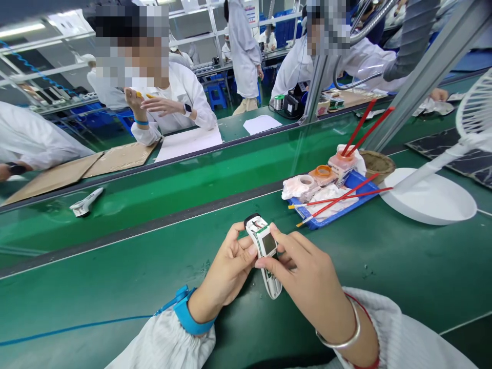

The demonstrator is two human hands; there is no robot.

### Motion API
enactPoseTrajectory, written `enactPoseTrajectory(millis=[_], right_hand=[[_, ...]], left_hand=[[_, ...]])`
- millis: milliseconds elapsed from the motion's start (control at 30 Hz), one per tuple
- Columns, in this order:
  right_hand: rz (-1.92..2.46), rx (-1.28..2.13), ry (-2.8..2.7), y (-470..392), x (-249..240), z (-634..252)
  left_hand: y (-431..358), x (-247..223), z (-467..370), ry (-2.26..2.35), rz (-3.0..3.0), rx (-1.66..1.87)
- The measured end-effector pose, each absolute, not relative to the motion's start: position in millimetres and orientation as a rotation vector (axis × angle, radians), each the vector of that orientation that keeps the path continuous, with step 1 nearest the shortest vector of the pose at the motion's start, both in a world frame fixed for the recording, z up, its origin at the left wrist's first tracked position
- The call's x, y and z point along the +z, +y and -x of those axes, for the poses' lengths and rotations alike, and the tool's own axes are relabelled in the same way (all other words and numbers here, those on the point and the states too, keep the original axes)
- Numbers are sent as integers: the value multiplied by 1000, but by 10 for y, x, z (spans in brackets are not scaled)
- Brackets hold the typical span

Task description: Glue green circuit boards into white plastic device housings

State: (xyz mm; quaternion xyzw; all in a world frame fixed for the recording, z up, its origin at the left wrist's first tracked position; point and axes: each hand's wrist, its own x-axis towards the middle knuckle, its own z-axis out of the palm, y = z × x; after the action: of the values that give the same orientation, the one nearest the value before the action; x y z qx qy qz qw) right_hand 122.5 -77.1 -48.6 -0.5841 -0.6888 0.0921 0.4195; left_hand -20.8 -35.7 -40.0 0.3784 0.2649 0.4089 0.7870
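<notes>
A white handheld device with its casing open is held up over the green bench, tilted, its black-capped end away from me. A small screen on a green circuit board sits in its upper part. My left hand is closed around the left side of the device, thumb near the screen's edge. My right hand pinches the screen part from the right, with the index finger at its top corner and the thumb at its lower edge. A blue wrist strap with a cord is on my left wrist.
A blue tray holds brushes, a bottle and tape rolls at the right. Beside it stand a brown bowl and a white fan. Another white device lies on the green belt. Co-workers sit across the belt.
</notes>
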Motion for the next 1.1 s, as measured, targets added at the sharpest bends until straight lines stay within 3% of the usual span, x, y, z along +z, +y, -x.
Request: enactPoseTrajectory(millis=[433,800,1100], right_hand=[[1447,-47,-1871,-760,-510,-1161],[1517,479,-1829,-651,-502,-1202],[1416,582,-1750,-650,-491,-1208]], left_hand=[[-394,-358,91,814,-870,928],[-337,-340,120,763,-864,894],[-339,-313,108,763,-767,782]])
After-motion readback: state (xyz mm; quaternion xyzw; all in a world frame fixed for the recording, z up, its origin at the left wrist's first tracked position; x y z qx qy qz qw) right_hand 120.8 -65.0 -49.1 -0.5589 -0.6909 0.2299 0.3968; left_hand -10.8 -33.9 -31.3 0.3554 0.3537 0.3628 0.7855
